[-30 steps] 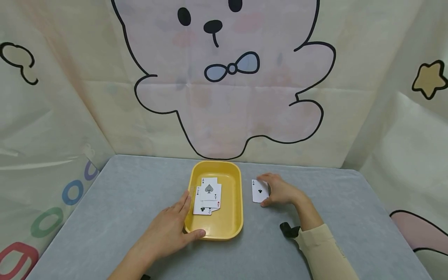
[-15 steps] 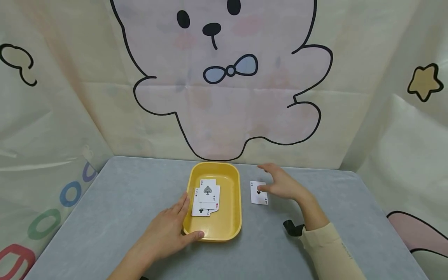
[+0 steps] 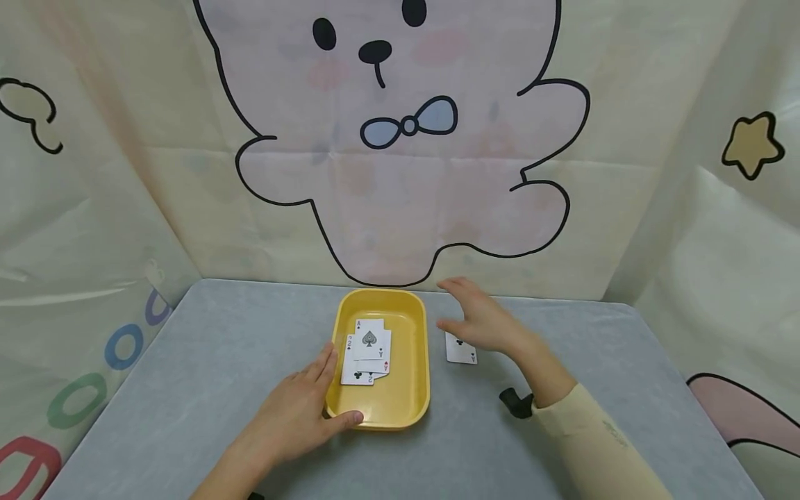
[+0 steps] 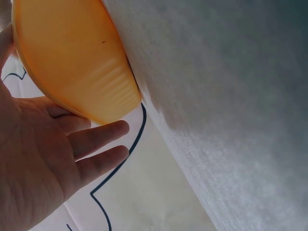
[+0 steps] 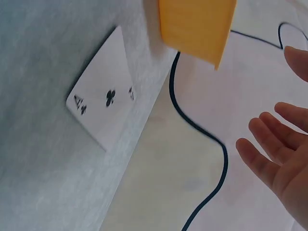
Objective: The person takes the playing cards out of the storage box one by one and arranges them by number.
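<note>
A yellow tray [image 3: 407, 347] stands on the grey-covered table. Inside it, towards the left, overlapping playing cards lie face up, with an ace of spades [image 3: 369, 340] on top. My left hand [image 3: 290, 420] touches the tray's left side with extended fingers, its thumb at the near left corner; the left wrist view shows the fingers along the outer wall. To the right of the tray, an ace of clubs [image 5: 103, 96] lies face up on the table. Above that card hovers my right hand [image 3: 490, 323], fingers spread and holding nothing; it hides the card's upper part in the head view.
Behind the table's far edge hangs a pale cloth [image 3: 281, 236] printed with a cartoon bear. More printed cloth runs along both sides. The grey tabletop [image 3: 262, 326] extends left and right of the tray. A black wrist strap piece [image 3: 516, 403] shows beside the right wrist.
My right hand has come away from the ace of clubs, leaving it on the table. It has risen and shifted towards the tray. The left hand stays at the tray.
</note>
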### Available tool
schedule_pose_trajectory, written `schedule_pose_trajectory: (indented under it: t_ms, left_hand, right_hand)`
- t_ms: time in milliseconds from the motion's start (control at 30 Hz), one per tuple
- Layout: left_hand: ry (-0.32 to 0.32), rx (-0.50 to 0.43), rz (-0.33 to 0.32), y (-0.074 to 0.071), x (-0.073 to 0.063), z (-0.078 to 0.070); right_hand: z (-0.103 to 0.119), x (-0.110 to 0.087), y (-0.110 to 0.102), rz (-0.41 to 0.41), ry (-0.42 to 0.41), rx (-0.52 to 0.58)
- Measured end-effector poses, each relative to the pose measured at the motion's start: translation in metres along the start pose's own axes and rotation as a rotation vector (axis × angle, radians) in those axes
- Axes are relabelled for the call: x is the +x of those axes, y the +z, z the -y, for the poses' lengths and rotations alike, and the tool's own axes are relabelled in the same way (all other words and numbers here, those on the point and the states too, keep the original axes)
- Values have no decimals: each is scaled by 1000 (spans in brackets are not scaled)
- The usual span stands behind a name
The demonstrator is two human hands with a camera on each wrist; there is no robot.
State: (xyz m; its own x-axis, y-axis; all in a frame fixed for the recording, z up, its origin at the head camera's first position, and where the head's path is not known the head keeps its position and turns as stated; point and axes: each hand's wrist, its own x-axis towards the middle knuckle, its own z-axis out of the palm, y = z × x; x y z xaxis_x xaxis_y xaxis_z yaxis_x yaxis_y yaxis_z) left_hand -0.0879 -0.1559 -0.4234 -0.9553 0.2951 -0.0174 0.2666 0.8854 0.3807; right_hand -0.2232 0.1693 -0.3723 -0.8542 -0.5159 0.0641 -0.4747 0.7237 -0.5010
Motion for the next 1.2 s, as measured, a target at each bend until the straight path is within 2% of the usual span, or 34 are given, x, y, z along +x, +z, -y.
schedule_pose_trajectory:
  t_ms: [233,467,667,800,1200]
  left_hand:
    - [-15,-1,17,-1,0,1]
    - [-20,-3,32,-2,0,0]
    - [10,8,11,-1,1,2]
    - [20,12,7,-1,2,3]
    - [20,9,23,-2,3,4]
  right_hand:
    - [32,14,17,53,-13,-65]
    - [53,28,34,78,-39,-57]
    - [60,40,55,105,-86,-13]
    - [64,48,70,132,-99,-25]
    - [70,69,98,214,-37,-50]
